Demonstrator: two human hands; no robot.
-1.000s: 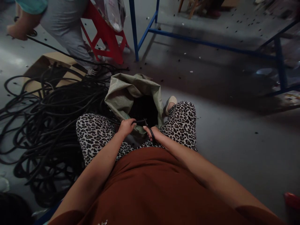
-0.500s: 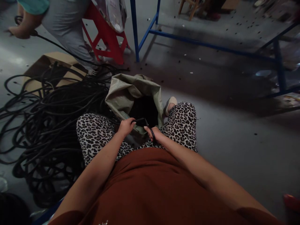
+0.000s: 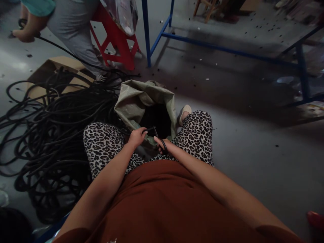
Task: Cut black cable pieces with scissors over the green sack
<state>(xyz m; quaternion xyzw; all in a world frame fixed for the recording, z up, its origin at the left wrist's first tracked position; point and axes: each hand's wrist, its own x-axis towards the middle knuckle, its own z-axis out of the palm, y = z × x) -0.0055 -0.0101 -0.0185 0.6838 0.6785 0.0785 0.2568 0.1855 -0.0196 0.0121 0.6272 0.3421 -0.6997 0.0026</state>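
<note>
My left hand [image 3: 137,137] is closed around a black rubber strip [image 3: 150,129], whose end sticks out over the mouth of a woven sack [image 3: 130,98]. In my right hand [image 3: 162,144] is a pair of scissors [image 3: 164,147] with black handles, the loop showing at my palm. The scissors' blades meet the strip near its end; whether they are closed through it I cannot tell. The sack stands between my knees, its inside too dark to make out. From my left hand the strip appears to lead toward a tangled pile of black strips [image 3: 76,118].
Behind the pile lies an open cardboard box [image 3: 59,60]. A person [image 3: 73,30] at the upper left holds another black strip, beside a red stool [image 3: 118,40]. A blue metal frame [image 3: 215,45] stands ahead. Small black scraps dot the floor.
The strip's end past my left hand looks shorter. My right hand with the scissors has shifted slightly left. The other person's hand has moved a little to the right.
</note>
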